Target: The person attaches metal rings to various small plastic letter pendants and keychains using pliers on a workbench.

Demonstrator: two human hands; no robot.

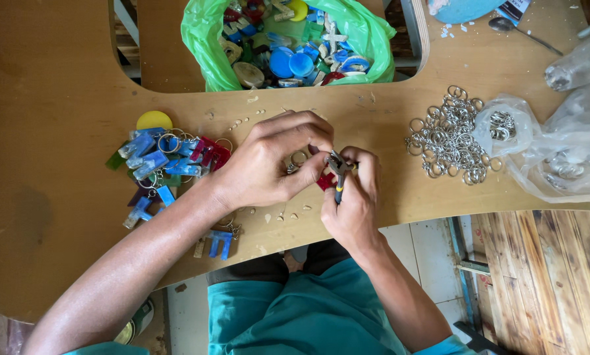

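Note:
My left hand [268, 161] pinches a small red resin piece [326, 181] with a metal key ring [297, 159] at the middle of the wooden table [58, 98]. My right hand [354, 197] grips small pliers [338, 172], whose jaws meet the ring at my left fingertips. A pile of finished blue, red and green resin keychains [166, 161] lies just left of my left wrist. A loose blue letter keychain [218, 243] sits near the table's front edge.
A green plastic bag [206, 46] full of coloured resin pieces hangs in the table's cut-out ahead. A heap of metal key rings [449, 138] lies to the right, beside clear plastic bags [558, 151]. A spoon [521, 31] rests at far right.

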